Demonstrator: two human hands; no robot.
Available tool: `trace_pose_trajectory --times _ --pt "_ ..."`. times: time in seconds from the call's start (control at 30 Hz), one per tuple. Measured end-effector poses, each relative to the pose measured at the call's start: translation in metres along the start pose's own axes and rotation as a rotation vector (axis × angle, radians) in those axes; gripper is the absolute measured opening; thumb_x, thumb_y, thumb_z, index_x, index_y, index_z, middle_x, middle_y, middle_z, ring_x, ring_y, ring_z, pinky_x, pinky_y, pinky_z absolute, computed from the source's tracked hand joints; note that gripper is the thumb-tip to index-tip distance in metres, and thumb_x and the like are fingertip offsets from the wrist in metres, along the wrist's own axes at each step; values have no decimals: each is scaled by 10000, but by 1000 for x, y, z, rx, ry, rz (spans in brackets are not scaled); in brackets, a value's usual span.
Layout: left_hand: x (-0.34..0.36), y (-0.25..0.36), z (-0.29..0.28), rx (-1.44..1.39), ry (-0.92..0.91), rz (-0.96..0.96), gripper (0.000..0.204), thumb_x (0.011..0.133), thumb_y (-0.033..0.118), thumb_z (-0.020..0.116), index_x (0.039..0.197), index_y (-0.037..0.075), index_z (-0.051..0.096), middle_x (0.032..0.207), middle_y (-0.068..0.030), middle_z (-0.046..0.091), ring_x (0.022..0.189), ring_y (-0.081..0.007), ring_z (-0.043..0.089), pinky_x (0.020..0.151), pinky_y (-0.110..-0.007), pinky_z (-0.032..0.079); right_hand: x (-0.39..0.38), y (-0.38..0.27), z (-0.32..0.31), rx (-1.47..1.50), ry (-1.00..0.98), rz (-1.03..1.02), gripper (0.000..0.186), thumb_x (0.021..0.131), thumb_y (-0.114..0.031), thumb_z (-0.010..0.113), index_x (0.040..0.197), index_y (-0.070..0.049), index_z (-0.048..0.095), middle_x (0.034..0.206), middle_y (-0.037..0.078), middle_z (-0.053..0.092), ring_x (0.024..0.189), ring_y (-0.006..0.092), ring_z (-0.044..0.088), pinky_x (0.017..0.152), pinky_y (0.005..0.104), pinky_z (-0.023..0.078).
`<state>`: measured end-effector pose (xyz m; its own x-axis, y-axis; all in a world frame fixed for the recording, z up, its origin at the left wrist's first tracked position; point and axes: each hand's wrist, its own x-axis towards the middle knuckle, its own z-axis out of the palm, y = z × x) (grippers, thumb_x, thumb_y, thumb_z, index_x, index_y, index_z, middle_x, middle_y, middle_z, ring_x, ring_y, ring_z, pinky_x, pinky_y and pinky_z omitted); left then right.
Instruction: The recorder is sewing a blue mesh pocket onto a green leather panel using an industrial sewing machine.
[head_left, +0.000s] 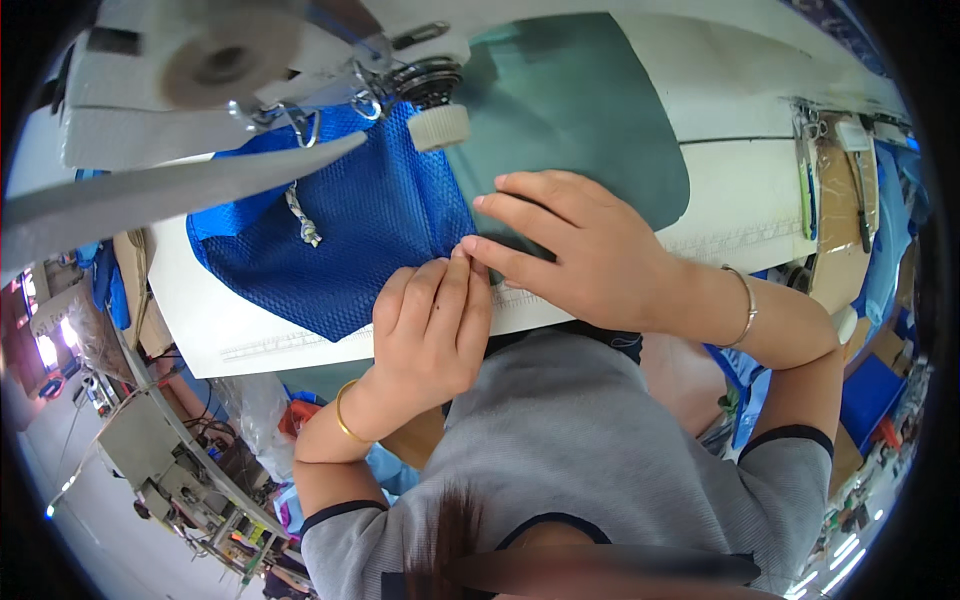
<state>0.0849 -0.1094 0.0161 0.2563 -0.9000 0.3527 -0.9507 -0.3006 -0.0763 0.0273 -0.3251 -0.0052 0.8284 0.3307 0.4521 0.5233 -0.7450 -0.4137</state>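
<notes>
Blue mesh fabric (350, 240) lies on the white sewing table, its right edge meeting a dark green fabric panel (570, 110). My left hand (435, 325) is closed at the near end of that edge, fingertips pinching the blue fabric. Spread over the green panel is my right hand (590, 245), its fingers apart and lying on the cloth. One of its fingertips meets the left fingertips at the edge. A knotted pale cord (303, 215) rests on the blue mesh. What lies under my fingertips is hidden.
A sewing machine head (220, 70) with a white knob (438, 128) stands over the fabric's far left. A pale blurred bar (180, 195) crosses in from the left. Ruler markings run along the table's near edge (280, 345). Scissors and small tools (808, 150) lie far right.
</notes>
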Motion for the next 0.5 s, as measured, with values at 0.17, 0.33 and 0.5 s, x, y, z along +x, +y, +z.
trace_pose_trajectory --times 0.17,0.33,0.5 --pt "27 -15 -31 -195 -164 -46 397 718 81 638 1069 -99 687 1116 -227 686 977 -298 670 867 -407 528 -2 4 6 -80 -50 -47 441 760 -223 739 1172 -69 704 1296 110 622 1164 316 598 967 431 537" --pt "49 -43 1 -123 -74 -150 387 839 66 672 1209 -49 653 1253 -173 659 1138 -354 643 1008 -458 506 6 3 -1 -35 -106 -49 461 765 -204 771 1191 -47 688 1226 95 603 1180 313 569 1004 439 511" --pt "32 -45 17 -243 -42 -283 421 881 136 688 1226 -97 624 1312 -233 624 1282 -356 587 1090 -427 469 12 1 -6 -36 -157 -38 502 746 -241 786 1208 -72 689 1255 90 588 1187 309 565 997 447 511"
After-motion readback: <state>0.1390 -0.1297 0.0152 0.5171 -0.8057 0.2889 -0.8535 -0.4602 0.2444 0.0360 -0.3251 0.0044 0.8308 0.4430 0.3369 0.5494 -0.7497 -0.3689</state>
